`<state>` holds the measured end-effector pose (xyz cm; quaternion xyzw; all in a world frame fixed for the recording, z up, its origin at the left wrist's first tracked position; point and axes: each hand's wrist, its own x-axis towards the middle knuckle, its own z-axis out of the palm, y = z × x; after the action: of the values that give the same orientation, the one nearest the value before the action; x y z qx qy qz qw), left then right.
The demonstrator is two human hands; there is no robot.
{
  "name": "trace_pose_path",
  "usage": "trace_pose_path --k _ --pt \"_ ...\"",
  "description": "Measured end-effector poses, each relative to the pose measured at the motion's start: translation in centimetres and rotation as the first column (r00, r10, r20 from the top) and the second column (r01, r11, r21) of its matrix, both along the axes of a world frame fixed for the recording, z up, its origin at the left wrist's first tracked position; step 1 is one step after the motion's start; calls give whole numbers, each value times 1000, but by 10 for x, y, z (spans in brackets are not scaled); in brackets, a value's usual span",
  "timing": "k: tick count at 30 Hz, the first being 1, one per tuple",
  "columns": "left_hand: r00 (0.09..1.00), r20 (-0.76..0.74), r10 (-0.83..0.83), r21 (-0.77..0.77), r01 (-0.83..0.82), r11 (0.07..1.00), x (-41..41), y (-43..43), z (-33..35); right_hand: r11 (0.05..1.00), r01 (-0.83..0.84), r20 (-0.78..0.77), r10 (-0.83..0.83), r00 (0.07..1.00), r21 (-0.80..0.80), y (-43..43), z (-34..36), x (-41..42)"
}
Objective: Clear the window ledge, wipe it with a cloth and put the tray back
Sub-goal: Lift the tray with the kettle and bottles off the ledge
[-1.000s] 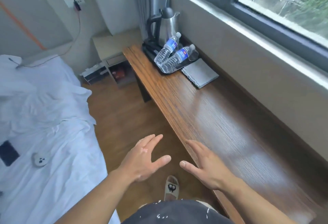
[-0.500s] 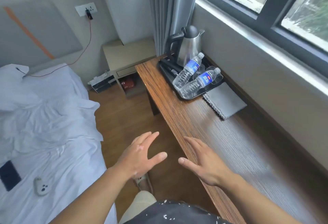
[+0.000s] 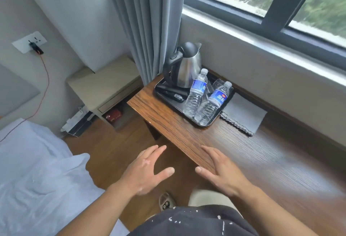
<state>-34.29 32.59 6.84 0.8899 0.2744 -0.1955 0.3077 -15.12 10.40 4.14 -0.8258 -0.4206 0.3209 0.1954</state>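
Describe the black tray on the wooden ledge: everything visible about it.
The tray is black, rectangular and shallow, with rounded corners and a low raised rim; it looks like plastic. It lies flat at the far end of the ledge, near the curtain. It carries a steel kettle with a black handle, a water bottle, a second bottle, a clear glass and a black oblong item. A grey cloth lies beside its right edge.

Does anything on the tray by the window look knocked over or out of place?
The left bottle and the right bottle on the tray lean rather than stand upright, apparently against a glass. Nothing looks spilled; the kettle stands upright.
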Motion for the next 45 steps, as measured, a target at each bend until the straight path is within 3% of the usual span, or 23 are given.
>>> trace_pose_path --k 9,30,36,45 --pt "988 0 -155 2 155 988 59 87 -3 979 204 -25 -204 979 0 53 -8 7" --pt "942 -71 -327 -20 326 945 191 227 -33 893 449 -87 -450 889 -39 152 -38 65" --pt "950 12 -312 -12 312 950 221 279 -55 765 643 -72 -643 762 -31 165 -40 46" --pt "975 96 -200 -80 208 975 273 324 -93 438 899 -1 -899 438 15 161 -64 50"
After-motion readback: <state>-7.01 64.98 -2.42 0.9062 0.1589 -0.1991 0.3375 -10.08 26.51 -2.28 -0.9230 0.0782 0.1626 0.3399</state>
